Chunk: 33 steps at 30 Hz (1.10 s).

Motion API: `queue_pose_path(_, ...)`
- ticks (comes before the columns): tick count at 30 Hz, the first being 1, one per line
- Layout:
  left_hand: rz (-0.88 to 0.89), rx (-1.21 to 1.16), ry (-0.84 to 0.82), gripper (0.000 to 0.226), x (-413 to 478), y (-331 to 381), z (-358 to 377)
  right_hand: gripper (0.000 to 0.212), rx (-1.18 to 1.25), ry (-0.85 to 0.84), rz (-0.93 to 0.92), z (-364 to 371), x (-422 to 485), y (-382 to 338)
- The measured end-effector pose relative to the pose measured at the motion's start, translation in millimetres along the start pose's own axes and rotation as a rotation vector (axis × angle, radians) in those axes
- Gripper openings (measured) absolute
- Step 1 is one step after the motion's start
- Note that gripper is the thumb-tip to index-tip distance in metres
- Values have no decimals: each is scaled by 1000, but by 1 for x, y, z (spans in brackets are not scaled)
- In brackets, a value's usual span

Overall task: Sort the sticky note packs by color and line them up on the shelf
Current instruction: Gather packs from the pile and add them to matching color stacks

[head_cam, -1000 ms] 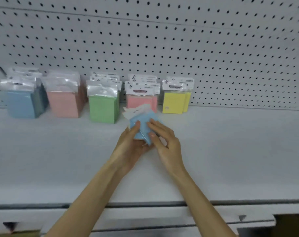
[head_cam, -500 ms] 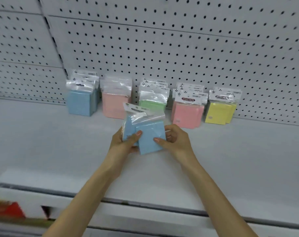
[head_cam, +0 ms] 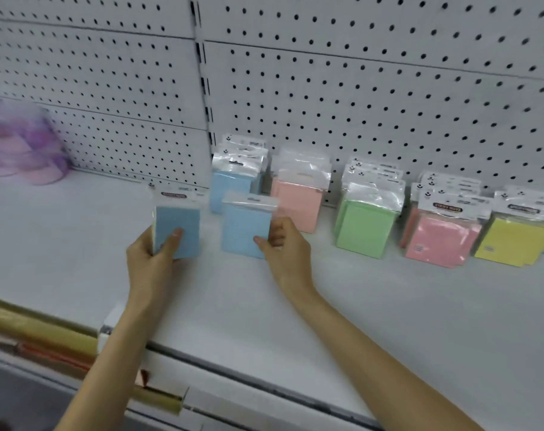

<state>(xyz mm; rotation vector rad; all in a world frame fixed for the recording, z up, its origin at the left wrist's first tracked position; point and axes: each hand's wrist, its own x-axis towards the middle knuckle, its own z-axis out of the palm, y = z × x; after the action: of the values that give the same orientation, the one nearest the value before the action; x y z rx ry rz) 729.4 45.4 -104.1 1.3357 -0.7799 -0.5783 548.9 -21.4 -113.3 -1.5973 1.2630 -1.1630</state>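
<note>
Whereas half a second ago I had two blue packs pressed together between both hands over the middle of the shelf (head_cam: 388, 306), they are now split, one to each hand, and the view has swung left toward the blue end of the row.

My left hand (head_cam: 154, 259) grips the left blue pack (head_cam: 178, 225) upright, thumb across its lower front and fingers wrapped behind. It sits left of the blue stack (head_cam: 230, 188) at the pegboard (head_cam: 357, 88) and clear of it. My right hand (head_cam: 287, 247) pinches the right blue pack (head_cam: 245, 225) at its lower right corner, thumb on the face and fingers curled round the edge. That pack stands just in front of the blue stack and partly covers it. Whether its bottom edge rests on the shelf yet, I cannot tell.

I read this as the pair being parted for placing singly — the right one is almost home at the front of the blue line, and the left one should follow. The peach stack (head_cam: 298, 200), green stack (head_cam: 367, 225), pink stack (head_cam: 444, 237) and yellow stack (head_cam: 516, 241) stand sorted to the right.
</note>
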Motion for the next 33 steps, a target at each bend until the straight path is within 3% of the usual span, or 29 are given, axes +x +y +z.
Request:
queue_pose_path(9, 63, -17, 153, 20, 15, -13, -4, 24, -235, 108, -144, 43, 44, -3)
queue_pose_path(12, 62, -31, 147, 12, 17, -17, -5, 25, -331, 147, -163, 46, 51, -2)
queue_pose_path(21, 40, -49, 79, 21, 15, -13, 0, 32, -468, 181, -175, 49, 50, -7)
queue_pose_path(29, 52, -24, -1, 18, 15, -13, -2, 18, -81, 104, -159, 44, 50, 0)
queue_pose_path(33, 71, 14, -89, 22, 13, -17, -1, 12, -10, -11, -142, 35, 35, 0)
